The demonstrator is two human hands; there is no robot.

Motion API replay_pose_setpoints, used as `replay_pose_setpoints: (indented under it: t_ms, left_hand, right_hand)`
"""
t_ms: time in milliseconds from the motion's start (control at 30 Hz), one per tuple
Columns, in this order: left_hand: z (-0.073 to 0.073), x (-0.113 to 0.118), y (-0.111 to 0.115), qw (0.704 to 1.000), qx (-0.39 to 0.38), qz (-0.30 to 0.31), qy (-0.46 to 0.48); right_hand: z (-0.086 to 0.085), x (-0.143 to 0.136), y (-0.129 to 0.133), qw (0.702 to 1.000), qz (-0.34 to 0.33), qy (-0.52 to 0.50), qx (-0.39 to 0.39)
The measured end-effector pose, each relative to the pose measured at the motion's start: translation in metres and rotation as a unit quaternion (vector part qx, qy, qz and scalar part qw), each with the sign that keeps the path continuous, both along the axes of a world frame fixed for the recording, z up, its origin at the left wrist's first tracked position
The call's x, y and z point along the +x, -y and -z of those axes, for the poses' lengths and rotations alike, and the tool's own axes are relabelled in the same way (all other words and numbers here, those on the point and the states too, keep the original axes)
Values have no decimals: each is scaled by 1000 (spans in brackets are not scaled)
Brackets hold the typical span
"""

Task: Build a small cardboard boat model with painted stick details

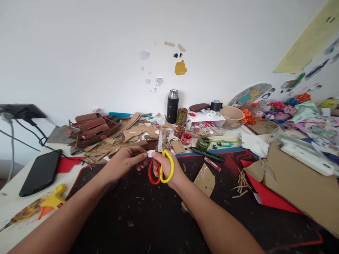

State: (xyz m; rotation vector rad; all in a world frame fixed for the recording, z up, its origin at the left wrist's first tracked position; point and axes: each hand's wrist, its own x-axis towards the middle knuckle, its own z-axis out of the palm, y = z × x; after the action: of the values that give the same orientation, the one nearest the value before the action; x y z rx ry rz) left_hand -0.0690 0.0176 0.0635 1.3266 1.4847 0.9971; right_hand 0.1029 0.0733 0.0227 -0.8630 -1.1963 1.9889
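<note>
My right hand (169, 167) grips a pair of scissors (170, 173) with one yellow and one red handle loop. The metal blades point away from me and look nearly closed. Close to its left, my left hand (128, 160) pinches a small white piece of paper (150, 153) between thumb and fingertips. The paper sits just beside the base of the blades; whether the blades touch it I cannot tell. Both hands are above the far part of a dark mat (127, 211). Beyond them lies a heap of brown cardboard scraps (137, 132).
A yellow glue gun (54, 199) and a black phone (41, 173) lie at left. Behind stand a brown cardboard model (92, 128), a black flask (173, 107) and paint jars (186, 138). To the right are a cutter knife (208, 154) and a large cardboard sheet (299, 183).
</note>
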Motion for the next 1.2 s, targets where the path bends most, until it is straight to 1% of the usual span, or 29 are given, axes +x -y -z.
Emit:
replay_pose_setpoints:
  t_ms: [133, 233, 367, 533, 633, 767, 867, 900, 967, 1033, 1133, 1200]
  left_hand:
    - [-7, -2, 0, 1000, 3, 28, -9]
    - [-11, -4, 1, 999, 1, 29, -23]
    - [-8, -4, 1, 999, -9, 29, -30]
    - [-5, -1, 2, 999, 8, 17, -37]
    - [-7, -3, 1, 1000, 18, -13, -22]
    - [-14, -16, 1, 992, 60, -108, 14]
    - [-20, -26, 1, 978, 84, -176, 71]
    - [-22, -28, 2, 973, 91, -192, 86]
    - [-26, -32, 3, 967, 104, -210, 98]
    - [-29, -33, 4, 964, 121, -217, 96]
    - [-30, -33, 5, 962, 131, -214, 104]
    - [-29, -31, 5, 964, 123, -207, 115]
  right_hand:
    - [-2, 0, 1, 1000, -6, 5, 3]
    - [-3, 1, 2, 1000, -20, 13, 15]
    - [-2, 2, 4, 999, -30, 12, 42]
    - [1, 2, 5, 998, -35, 4, 51]
    - [-1, 2, 5, 998, -47, -7, 39]
    - [-3, 2, 7, 995, -86, -18, 41]
    - [-3, 2, 10, 989, -135, -33, 42]
    - [-3, 3, 11, 986, -160, -39, 39]
    - [-3, 3, 13, 978, -199, -47, 40]
    - [-2, 4, 15, 973, -222, -49, 49]
    - [2, 2, 16, 968, -232, -64, 69]
    - [7, 0, 16, 969, -226, -56, 80]
